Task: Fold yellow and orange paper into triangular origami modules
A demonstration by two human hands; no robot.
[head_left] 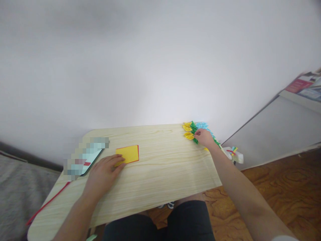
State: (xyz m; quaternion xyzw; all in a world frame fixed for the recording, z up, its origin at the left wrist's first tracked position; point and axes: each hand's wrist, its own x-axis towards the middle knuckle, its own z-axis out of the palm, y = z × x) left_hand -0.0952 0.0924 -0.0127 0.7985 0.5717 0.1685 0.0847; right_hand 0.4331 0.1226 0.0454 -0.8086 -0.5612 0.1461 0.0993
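On the left half of the table, my left hand (105, 172) has its thumb and fingers closed round the left end of a small stack of square paper (129, 154), yellow on top with red showing at the edge. At the table's far right, my right hand (203, 136) pinches a folded paper flower (189, 136) with a yellow head and green base. Another yellow paper flower (187, 126) lies just beyond it. Light blue paper flowers (202, 125) with green bases lie behind my right hand, partly hidden by it.
A phone (91, 157), partly blurred out, lies left of my left hand. A red cord (50, 201) runs from it over the table's left edge. A white bag (238, 157) with coloured scraps hangs by the right edge. The wall (150, 67) stands right behind the table (160, 180).
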